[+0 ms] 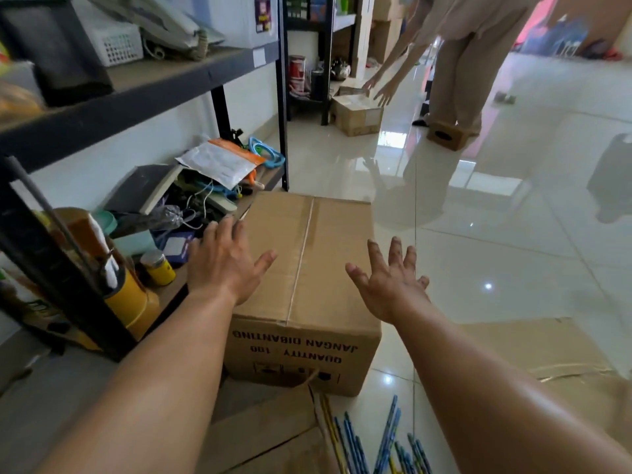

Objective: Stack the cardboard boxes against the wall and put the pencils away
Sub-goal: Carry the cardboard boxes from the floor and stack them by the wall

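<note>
the left hand (225, 263) and right hand (393, 280), fingers spread and holding nothing, reach over the left and right top edges of the taped cardboard box (325, 234) on the floor (513, 254) beside the left shelf (164, 87), with blue and yellow pencils (388, 436) scattered near, in front of it.

Our forearms are bare along all we see of them. Our left hand (225, 265) and right hand (390, 285) are bare too.

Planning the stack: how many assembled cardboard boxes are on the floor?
3: large box nearest, medium box by the far shelf, small box at another person's feet. Others may be hidden.
</note>
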